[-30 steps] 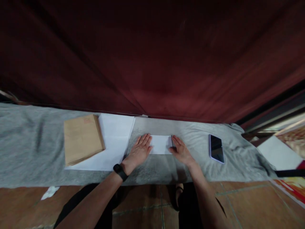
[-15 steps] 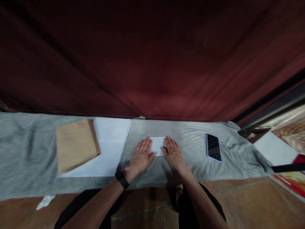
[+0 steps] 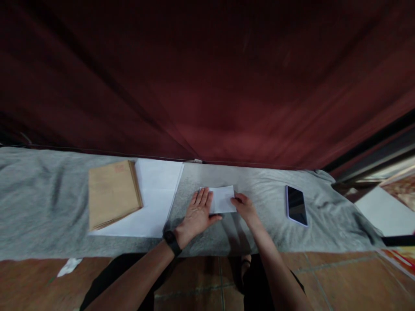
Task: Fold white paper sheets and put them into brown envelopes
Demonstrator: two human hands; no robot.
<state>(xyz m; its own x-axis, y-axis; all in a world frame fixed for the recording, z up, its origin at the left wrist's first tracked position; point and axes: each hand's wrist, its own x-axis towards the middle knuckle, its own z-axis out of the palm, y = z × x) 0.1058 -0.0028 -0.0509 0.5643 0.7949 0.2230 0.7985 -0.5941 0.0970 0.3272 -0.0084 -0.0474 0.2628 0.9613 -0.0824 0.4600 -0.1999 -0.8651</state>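
A small folded white sheet of paper (image 3: 223,199) lies between my hands on the grey cloth. My left hand (image 3: 198,212) is flat over its left part, fingers stretched out and thumb pointing right along the near edge. At the right edge, my right hand (image 3: 243,206) pinches the paper between thumb and fingers. Left of my hands is a stack of large white paper sheets (image 3: 158,185), partly covered by a pile of brown envelopes (image 3: 113,194).
A phone (image 3: 296,206) with a light purple edge lies to the right on the grey cloth (image 3: 330,211). Dark red fabric (image 3: 207,95) rises behind the cloth-covered surface. A white scrap (image 3: 69,267) rests on the tiled floor (image 3: 194,280).
My right hand has gone from lying flat on the paper to pinching its right edge. The left hand still presses flat. The whole view has shifted slightly.
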